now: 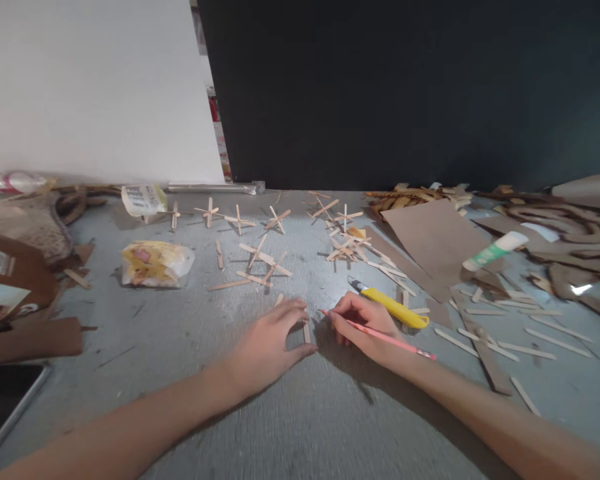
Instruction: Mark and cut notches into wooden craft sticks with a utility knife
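My left hand (273,347) rests on the grey tabletop, thumb and fingertips closed round a short craft stick (307,333). A pink pencil (390,341) is gripped in my right hand (363,323), its tip pointing left toward the stick but apart from it. Just beyond my right hand lies a yellow utility knife (400,309) with its blade end toward the upper left. Crossed craft sticks (257,251) lie beyond my left hand, and another stick (279,300) shows partly behind its fingers.
A pile of crossed sticks (347,247) lies right of centre. Brown cardboard (425,240), a glue stick (495,251) and several loose sticks (557,341) spread over the right side. To the left are a yellow-white packet (156,264) and a phone (10,400). A black panel (410,93) stands behind.
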A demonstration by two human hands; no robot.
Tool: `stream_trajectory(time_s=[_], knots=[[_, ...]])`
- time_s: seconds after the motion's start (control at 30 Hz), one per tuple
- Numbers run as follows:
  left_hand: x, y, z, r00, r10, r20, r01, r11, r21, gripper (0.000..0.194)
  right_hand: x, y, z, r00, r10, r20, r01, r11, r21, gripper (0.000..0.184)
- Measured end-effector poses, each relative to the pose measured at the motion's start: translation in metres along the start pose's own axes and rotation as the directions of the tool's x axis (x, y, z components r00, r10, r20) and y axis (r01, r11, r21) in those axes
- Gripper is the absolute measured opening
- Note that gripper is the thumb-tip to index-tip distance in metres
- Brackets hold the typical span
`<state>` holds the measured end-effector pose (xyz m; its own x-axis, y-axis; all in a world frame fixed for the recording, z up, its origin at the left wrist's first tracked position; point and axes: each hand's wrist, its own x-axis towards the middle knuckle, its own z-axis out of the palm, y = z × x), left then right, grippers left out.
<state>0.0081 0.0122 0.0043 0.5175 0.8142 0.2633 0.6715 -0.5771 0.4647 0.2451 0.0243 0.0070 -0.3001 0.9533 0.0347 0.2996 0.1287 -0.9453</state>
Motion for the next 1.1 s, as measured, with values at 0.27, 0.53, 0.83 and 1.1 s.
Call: stream_trajectory(time_s=[0.27, 0.53, 0.83, 1.1], knots=[[0.012, 0.002, -0.007, 1.000, 0.025, -0.001, -0.024, 0.985, 0.173, 0.033, 0.003, 0.005, 0.002, 0.999, -0.044, -0.030, 0.042, 0.997, -0.059, 0.031], [0.025, 0.020, -0.022, 0.996, -0.027, 0.080, -0.008, 0.915, 0.404, 0.026, 0.008, -0.003, -0.006, 0.917, -0.379, 0.122, 0.387, 0.777, -0.497, 0.015], [0.022, 0.030, -0.015, 0.940, -0.340, 0.002, 0.316, 0.874, 0.370, 0.015, -0.028, -0.002, -0.049, 0.906, -0.371, 0.204, 0.340, 0.349, -0.873, 0.027], [0.024, 0.026, -0.001, 0.888, -0.452, -0.087, 0.460, 0.870, 0.178, 0.014, -0.048, 0.010, -0.064, 0.963, -0.216, -0.164, -0.089, 0.322, -0.943, 0.027]])
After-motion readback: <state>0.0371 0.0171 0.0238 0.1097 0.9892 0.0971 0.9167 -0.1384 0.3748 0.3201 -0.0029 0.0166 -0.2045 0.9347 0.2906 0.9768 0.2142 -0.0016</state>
